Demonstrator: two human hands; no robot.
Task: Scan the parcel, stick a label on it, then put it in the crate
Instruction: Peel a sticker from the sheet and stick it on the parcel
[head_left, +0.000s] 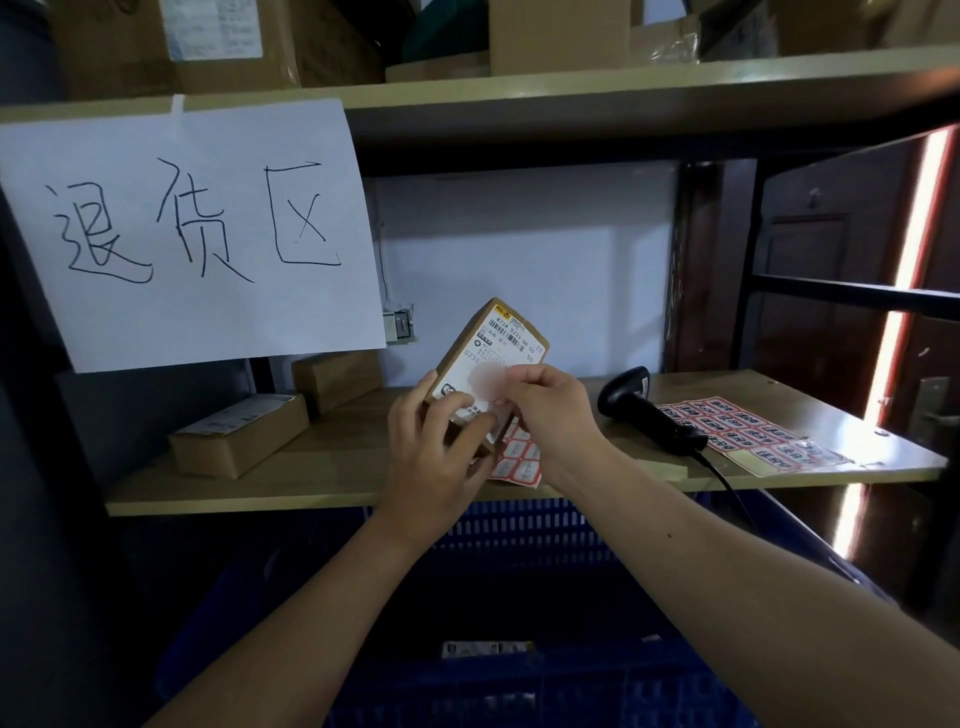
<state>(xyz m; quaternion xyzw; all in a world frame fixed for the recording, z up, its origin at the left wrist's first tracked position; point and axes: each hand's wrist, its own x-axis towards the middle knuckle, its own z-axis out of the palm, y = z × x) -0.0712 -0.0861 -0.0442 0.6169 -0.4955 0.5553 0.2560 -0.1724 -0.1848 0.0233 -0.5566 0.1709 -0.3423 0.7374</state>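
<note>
A small brown cardboard parcel (498, 343) with a white shipping label is held tilted above the wooden shelf (332, 462). My left hand (431, 447) grips its lower left side, thumb on the label. My right hand (540, 405) pinches its fingers against the parcel's face; whether a sticker is between them is blurred. A red-and-white sticker sheet (517, 457) lies under the parcel. The black barcode scanner (644, 410) lies on the shelf to the right. The blue plastic crate (519, 597) stands below the shelf, with a labelled parcel (488, 648) inside.
A second red sticker sheet (748, 431) lies on the shelf's right part, under the scanner. Two more brown parcels (239, 434) (337, 379) rest at the left. A handwritten paper sign (192, 234) hangs from the upper shelf, which carries several cartons.
</note>
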